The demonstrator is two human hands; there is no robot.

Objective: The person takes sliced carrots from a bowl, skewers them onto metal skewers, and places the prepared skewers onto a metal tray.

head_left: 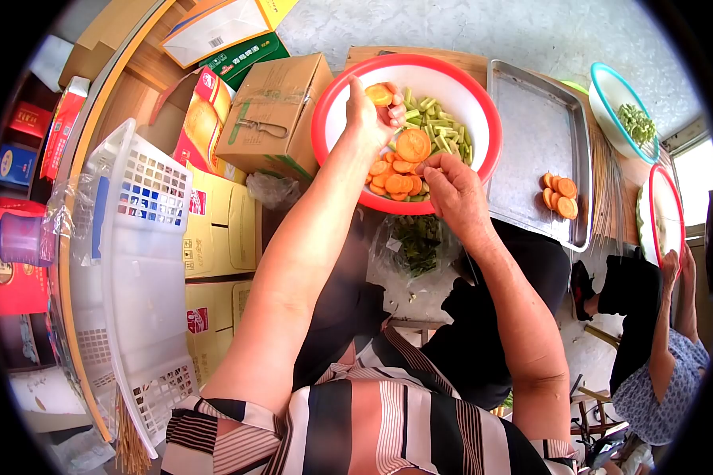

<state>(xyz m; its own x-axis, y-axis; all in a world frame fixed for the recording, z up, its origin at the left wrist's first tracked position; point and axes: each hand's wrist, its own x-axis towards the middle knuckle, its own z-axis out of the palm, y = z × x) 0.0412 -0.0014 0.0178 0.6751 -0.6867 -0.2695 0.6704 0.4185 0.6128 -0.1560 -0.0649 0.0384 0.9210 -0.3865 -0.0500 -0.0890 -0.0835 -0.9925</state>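
Observation:
My left hand [364,115] is curled around carrot slices [379,95] above the left side of a white bowl with a red rim [493,131]. My right hand [457,192] is closed in a pinch over the bowl's lower right edge. At its fingertips is a large round carrot slice [413,146], which looks raised above the others. More carrot slices [394,184] lie in the lower part of the bowl, beside pale green cut vegetable sticks [442,129]. Whether my right fingers also hold a thin stick is too small to tell.
Right of the bowl, a metal tray [527,134] holds a few carrot slices [560,195], near thin sticks [608,178]. A cardboard box [273,111] and white plastic basket [139,277] stand left. Another person's hands [679,265] touch a red-rimmed bowl [664,210] at far right.

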